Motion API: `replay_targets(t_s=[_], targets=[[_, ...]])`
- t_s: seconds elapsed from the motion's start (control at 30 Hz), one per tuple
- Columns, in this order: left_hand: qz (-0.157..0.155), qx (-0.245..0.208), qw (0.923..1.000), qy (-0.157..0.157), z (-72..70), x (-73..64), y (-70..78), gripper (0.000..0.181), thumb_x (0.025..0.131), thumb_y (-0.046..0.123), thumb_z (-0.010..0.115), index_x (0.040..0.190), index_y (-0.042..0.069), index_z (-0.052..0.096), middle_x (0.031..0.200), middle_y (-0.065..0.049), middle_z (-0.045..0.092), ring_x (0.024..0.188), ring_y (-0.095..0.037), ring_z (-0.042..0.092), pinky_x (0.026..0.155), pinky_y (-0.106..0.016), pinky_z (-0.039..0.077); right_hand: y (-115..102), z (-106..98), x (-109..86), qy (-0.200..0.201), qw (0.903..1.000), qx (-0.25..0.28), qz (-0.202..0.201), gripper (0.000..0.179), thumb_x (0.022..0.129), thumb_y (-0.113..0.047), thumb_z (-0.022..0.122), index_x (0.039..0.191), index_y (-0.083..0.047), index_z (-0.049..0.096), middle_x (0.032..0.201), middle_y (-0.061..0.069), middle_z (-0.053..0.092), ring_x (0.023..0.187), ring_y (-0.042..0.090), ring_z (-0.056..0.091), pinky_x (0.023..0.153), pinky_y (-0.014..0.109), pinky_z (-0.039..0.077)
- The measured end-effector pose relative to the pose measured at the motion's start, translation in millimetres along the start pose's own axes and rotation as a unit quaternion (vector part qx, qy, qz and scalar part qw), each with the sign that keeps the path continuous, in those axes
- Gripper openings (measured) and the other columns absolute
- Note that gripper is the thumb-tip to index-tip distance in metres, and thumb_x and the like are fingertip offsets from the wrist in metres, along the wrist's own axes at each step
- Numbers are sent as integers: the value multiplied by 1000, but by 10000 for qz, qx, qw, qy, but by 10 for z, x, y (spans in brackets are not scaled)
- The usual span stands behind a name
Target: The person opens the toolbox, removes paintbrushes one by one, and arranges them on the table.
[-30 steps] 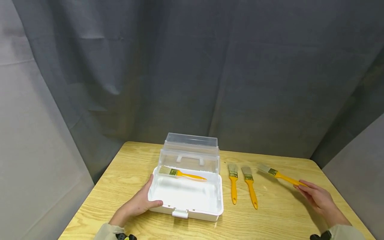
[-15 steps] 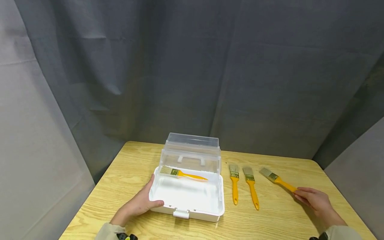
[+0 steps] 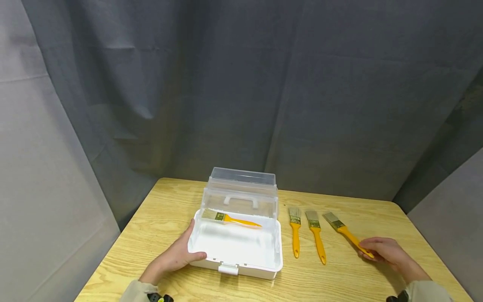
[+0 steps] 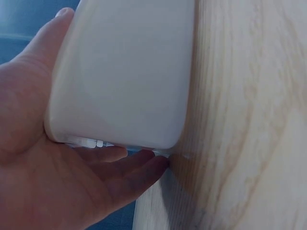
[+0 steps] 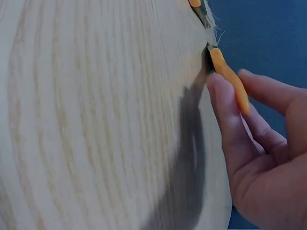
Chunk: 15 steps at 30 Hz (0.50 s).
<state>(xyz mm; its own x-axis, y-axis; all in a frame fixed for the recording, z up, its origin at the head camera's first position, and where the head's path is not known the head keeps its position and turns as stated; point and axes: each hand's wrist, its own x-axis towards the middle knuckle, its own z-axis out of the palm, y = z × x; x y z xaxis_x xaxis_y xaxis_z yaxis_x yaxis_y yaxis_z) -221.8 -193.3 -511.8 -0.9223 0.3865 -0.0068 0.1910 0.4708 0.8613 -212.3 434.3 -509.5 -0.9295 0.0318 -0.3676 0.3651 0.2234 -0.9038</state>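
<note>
A white plastic storage box (image 3: 234,247) with a raised clear lid (image 3: 241,184) stands on the table. One paintbrush (image 3: 243,221), with a yellow handle, lies crosswise inside toward the back. My left hand (image 3: 176,251) grips the box's left end, thumb on the front rim; in the left wrist view the fingers reach around the white wall (image 4: 124,72). At the right, my right hand (image 3: 383,251) pinches another yellow-handled paintbrush (image 3: 347,233) near the handle's end, bristles pointing away to the upper left. The right wrist view has that handle (image 5: 229,76) between thumb and fingers.
Two more paintbrushes, one (image 3: 295,230) beside the box and one (image 3: 315,235) right of it, lie between the box and my right hand. The wooden table (image 3: 151,218) ends at a dark curtain (image 3: 320,105) behind, with pale cloth (image 3: 49,188) at the left.
My right hand has moved left and nearer with its paintbrush, lowering it and turning its handle more toward me. The left hand stays on the box.
</note>
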Motion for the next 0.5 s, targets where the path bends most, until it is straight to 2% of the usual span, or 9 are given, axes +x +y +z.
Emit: replay_targets(t_s=[0.1, 0.23, 0.5], targets=[[3, -16, 10000, -3, -1, 3, -1, 119, 75, 34, 80, 149, -1, -8, 154, -24, 1, 139, -39, 10, 110, -53, 12, -18, 20, 6, -448, 9988, -202, -2, 31, 90, -12, 63, 108, 13, 62, 84, 13, 70, 72, 18, 67, 65, 29, 56], [51, -40, 10000, -26, -7, 1, 13, 118, 76, 32, 80, 149, 0, -8, 155, -23, 1, 139, -38, 10, 110, -52, 13, -25, 59, 16, -898, 9958, -180, 26, 34, 93, -14, 59, 112, 15, 59, 86, 14, 70, 75, 19, 68, 65, 28, 55], [44, -123, 9999, -58, -5, 3, 7, 117, 77, 28, 79, 149, 1, -9, 155, -22, -1, 140, -37, 9, 110, -51, 11, -58, 169, 8, -890, 9956, -32, 303, 28, 93, -14, 59, 108, 9, 64, 78, 6, 69, 66, 11, 66, 65, 28, 56]])
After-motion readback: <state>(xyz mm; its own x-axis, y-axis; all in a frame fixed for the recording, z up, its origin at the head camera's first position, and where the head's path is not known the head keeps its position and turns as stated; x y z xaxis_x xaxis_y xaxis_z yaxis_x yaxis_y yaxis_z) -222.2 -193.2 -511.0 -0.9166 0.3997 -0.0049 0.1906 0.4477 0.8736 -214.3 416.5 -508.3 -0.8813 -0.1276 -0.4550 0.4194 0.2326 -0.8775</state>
